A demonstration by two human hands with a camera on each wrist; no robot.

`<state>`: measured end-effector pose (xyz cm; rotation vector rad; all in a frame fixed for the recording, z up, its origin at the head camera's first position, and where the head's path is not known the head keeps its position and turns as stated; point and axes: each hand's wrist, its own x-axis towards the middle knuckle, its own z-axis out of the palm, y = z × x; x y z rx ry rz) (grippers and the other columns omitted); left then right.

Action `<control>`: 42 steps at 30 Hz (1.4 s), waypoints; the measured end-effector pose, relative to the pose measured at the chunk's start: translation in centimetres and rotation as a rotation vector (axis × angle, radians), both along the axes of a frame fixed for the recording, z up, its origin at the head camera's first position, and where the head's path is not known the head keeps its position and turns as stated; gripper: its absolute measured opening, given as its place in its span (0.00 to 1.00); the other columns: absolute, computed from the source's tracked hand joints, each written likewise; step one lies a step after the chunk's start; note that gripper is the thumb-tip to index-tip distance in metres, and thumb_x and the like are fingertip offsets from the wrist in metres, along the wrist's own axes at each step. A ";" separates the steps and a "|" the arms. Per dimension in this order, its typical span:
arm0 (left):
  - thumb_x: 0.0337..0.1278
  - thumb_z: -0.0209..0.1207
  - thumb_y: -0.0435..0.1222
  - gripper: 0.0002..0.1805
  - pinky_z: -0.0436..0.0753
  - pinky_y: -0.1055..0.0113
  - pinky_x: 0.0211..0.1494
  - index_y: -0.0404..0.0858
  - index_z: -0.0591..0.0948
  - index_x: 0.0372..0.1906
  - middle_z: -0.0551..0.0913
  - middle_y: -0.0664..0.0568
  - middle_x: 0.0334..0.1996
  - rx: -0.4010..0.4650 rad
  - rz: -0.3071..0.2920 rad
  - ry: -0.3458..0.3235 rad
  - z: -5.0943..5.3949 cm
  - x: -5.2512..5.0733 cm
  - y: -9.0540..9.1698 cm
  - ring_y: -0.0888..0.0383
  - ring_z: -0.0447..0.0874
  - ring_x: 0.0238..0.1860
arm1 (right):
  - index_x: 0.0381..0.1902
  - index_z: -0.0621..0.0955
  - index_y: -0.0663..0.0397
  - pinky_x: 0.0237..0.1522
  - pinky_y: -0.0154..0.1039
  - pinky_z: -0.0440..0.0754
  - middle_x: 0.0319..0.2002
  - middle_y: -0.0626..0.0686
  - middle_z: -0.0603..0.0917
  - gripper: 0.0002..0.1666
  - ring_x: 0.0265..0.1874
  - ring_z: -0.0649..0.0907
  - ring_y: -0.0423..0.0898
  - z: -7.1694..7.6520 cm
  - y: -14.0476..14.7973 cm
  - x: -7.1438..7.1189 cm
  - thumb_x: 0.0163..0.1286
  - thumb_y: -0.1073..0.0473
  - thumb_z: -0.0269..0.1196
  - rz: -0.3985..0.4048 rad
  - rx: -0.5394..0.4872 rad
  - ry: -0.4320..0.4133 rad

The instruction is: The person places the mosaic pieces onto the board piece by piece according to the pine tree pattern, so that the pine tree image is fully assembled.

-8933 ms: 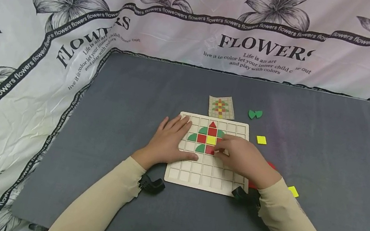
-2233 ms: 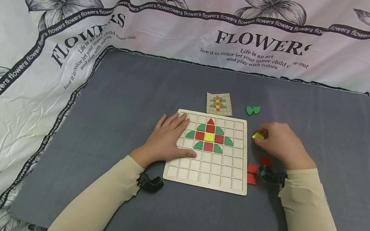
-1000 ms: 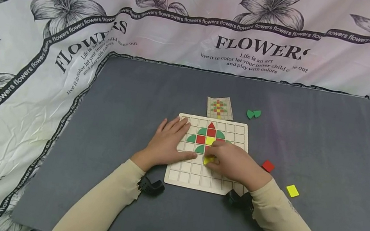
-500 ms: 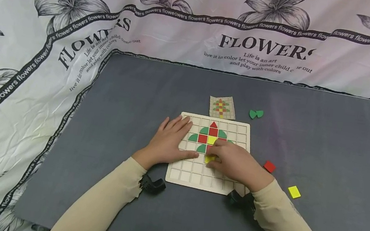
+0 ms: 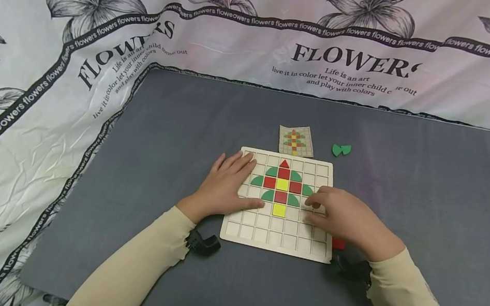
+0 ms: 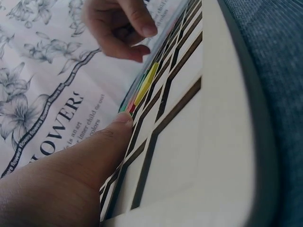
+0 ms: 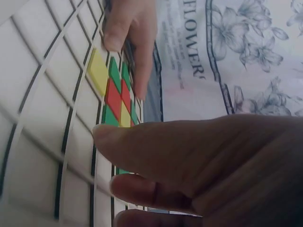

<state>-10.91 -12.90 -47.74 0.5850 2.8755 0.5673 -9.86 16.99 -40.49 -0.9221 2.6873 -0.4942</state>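
Note:
A pale wooden grid board point(image 5: 252, 235) lies on the table, with red, green and yellow tiles forming a tree shape. My left hand point(image 5: 221, 186) rests spread on its left side, thumb pointing inward. Below the lowest red square sits a yellow square tile point(image 5: 279, 210), also visible as a yellow tile point(image 7: 98, 73) in the right wrist view. Over the board's right part hovers my right hand point(image 5: 351, 217), fingers loosely bent and nothing between them. In the left wrist view, that right hand point(image 6: 118, 28) appears apart from the yellow tile point(image 6: 147, 82).
Behind the board lies a small pattern card point(image 5: 309, 137) with a printed tree. Two green pieces point(image 5: 345, 150) are to its right. A red tile point(image 5: 338, 243) peeks out beside the board's right edge, partly hidden by the right hand and forearm. A flower-printed cloth point(image 5: 250, 49) surrounds the table.
The yellow tile that my right hand pinched right of the board now lies in the grid under the red square. My right hand has let go and moved right; the left stays in place.

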 end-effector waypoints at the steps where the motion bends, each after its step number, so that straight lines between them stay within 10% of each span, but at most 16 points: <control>1: 0.59 0.58 0.74 0.60 0.35 0.45 0.85 0.44 0.55 0.86 0.50 0.53 0.86 0.002 0.000 -0.002 0.0 0.0 0.0 0.51 0.39 0.86 | 0.43 0.91 0.56 0.37 0.42 0.82 0.38 0.48 0.86 0.09 0.33 0.82 0.42 0.0 0.4 0.1 0.64 0.61 0.75 -0.004 -0.003 -0.007; 17: 0.59 0.58 0.74 0.60 0.35 0.44 0.85 0.44 0.55 0.86 0.50 0.53 0.86 -0.014 0.005 -0.019 0.4 0.0 0.0 0.51 0.39 0.86 | 0.31 0.85 0.47 0.32 0.40 0.75 0.29 0.42 0.78 0.11 0.29 0.73 0.39 -0.5 4.5 1.1 0.57 0.69 0.73 -0.068 0.024 -0.039; 42: 0.60 0.56 0.74 0.59 0.34 0.45 0.85 0.44 0.53 0.86 0.48 0.53 0.86 -0.012 -0.008 -0.016 0.4 0.2 -0.1 0.52 0.37 0.86 | 0.34 0.85 0.49 0.27 0.38 0.74 0.27 0.43 0.79 0.10 0.25 0.74 0.40 1.5 1.2 1.1 0.55 0.61 0.76 -0.069 0.122 0.013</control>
